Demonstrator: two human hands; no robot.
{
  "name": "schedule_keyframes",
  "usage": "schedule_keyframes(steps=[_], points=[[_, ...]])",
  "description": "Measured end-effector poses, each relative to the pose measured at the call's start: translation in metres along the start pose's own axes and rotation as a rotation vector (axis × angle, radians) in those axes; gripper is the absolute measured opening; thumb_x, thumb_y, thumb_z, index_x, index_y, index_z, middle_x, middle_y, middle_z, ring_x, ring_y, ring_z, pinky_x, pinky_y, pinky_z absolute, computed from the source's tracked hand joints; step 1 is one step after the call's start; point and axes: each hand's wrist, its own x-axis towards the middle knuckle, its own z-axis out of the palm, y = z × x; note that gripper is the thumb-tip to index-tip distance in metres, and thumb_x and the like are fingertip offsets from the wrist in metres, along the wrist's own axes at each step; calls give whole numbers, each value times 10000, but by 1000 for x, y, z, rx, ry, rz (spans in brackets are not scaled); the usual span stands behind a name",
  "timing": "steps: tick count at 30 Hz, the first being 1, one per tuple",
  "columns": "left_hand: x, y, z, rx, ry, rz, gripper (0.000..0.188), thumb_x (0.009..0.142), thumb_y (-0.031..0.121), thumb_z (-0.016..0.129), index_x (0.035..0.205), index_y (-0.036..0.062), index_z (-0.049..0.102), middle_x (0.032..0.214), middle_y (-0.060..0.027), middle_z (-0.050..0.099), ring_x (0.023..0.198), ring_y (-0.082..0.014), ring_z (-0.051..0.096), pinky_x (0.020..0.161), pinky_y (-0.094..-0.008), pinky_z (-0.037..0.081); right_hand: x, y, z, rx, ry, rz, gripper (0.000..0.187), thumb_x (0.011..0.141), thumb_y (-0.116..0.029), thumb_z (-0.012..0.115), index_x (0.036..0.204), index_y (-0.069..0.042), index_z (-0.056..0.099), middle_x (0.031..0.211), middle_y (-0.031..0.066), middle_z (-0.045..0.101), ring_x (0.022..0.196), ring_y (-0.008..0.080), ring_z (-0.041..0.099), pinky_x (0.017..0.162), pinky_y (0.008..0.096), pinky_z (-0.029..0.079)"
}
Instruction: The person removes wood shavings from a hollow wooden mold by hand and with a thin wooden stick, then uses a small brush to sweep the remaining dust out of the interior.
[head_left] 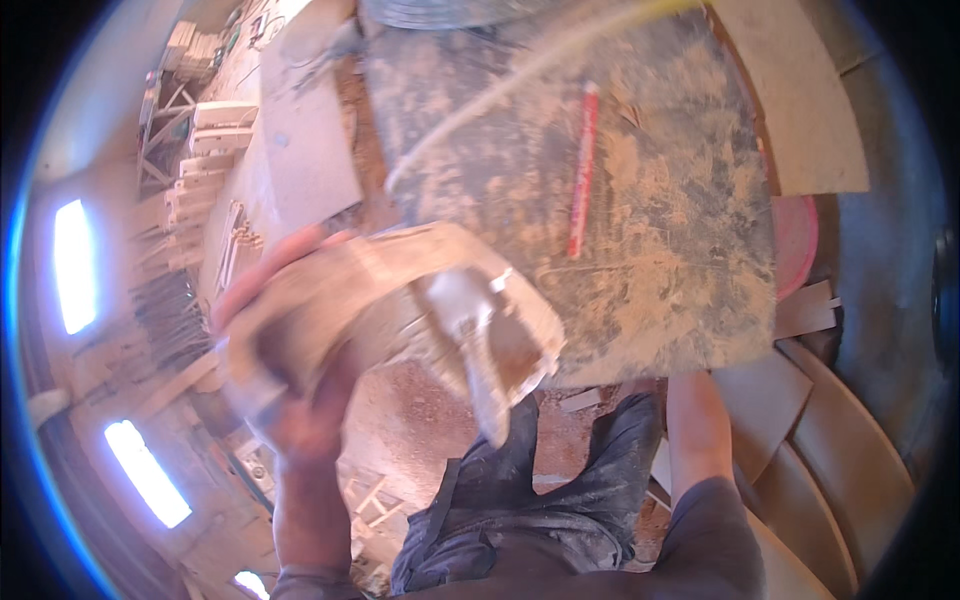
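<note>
My left hand (315, 420) grips a tan, hollow, curved piece (400, 255) with large openings, raised over the near left edge of a dusty worktop (660, 320). The fingers wrap its outer left side, and the piece is blurred by motion. Whitish surfaces show through its openings; its exact kind cannot be made out. At the worktop's near edge, my right forearm (697, 425) reaches in, and the worktop hides most of the right hand (640, 385), fingers included. A slim red stick (584, 170) with pale markings lies on the worktop, away from both hands.
A pale yellow hose or cord (530, 75) crosses above the worktop. Flat boards (810, 100) stand at the far right, with curved panels (850, 450) below. A pink-rimmed round thing (797, 245) sits beside the worktop. Stacked wooden pieces (205, 165) line the left; sawdust and offcuts litter the floor.
</note>
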Motion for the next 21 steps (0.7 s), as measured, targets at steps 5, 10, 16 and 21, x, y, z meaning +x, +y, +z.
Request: schedule_keyframes(steps=[5, 10, 16, 21], points=[[-8, -20, -26, -73, -56, 106, 653, 881, 27, 772, 1459, 31, 469, 1439, -228, 615, 1292, -344, 651, 1109, -464, 510, -117, -27, -101, 34, -94, 28, 430, 827, -340, 752, 1108, -15, 735, 1049, 280, 740, 1025, 445, 717, 916, 523, 547], [8, 1, -24, -208, -227, -64, 758, 845, 49, 817, 1509, 24, 453, 1463, -155, 616, 1337, -304, 614, 1151, -412, 469, -259, -57, -207, -55, 61, -31, 386, 790, -290, 791, 996, 29, 716, 941, 276, 741, 914, 461, 728, 839, 508, 562], [-12, 25, -49, 21, -84, 41, 931, 827, 70, 843, 1615, 9, 351, 1546, -148, 543, 1445, -259, 511, 1202, -382, 402, -369, -92, -309, -146, 103, -154, 360, 829, -242, 777, 1121, -41, 716, 977, 240, 757, 946, 469, 700, 870, 536, 550], [-99, 76, -35, -129, -9, 11, 293, 883, 69, 768, 1158, 25, 678, 1109, -151, 676, 1064, -328, 666, 950, -439, 552, -422, -161, -363, -178, 185, -284, 387, 815, -119, 795, 1187, -89, 694, 918, 202, 757, 889, 423, 698, 874, 500, 541]])
